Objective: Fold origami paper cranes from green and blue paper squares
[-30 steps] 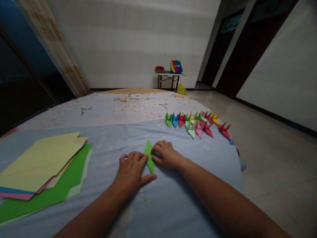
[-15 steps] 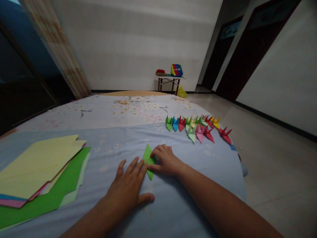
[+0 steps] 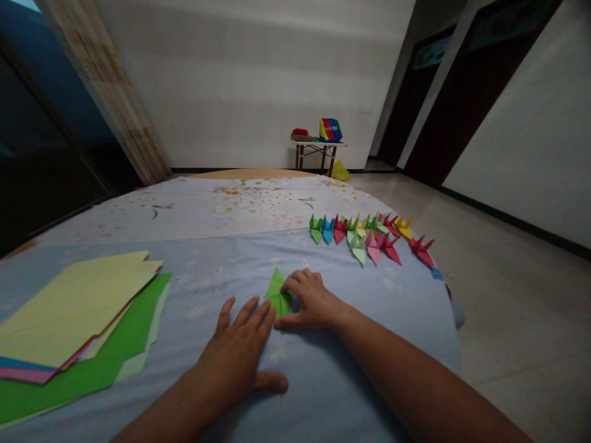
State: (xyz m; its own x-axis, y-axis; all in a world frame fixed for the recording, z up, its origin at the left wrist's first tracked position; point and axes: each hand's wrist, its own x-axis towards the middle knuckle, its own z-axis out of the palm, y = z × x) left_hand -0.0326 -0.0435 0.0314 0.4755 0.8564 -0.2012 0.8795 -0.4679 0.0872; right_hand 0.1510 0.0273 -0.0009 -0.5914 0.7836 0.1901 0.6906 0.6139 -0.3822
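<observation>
A small diamond of folded green origami paper (image 3: 276, 284) lies flat on the blue tablecloth in front of me. My left hand (image 3: 237, 347) rests palm down with its fingers spread, the fingertips touching the paper's left edge. From the right, my right hand (image 3: 310, 300) grips the paper, its curled fingers on the right corner and its thumb across the lower part. That thumb hides most of the bottom tip.
A stack of coloured paper sheets (image 3: 74, 307) lies at the left, yellow on top. Several folded paper cranes (image 3: 357, 243) stand in rows at the back right, near the table's edge. A small table (image 3: 318, 144) with a colourful box stands by the wall.
My right thumb has slid down the paper, covering its lower tip. The upper part of the green paper looks a little wider. My left hand has barely moved.
</observation>
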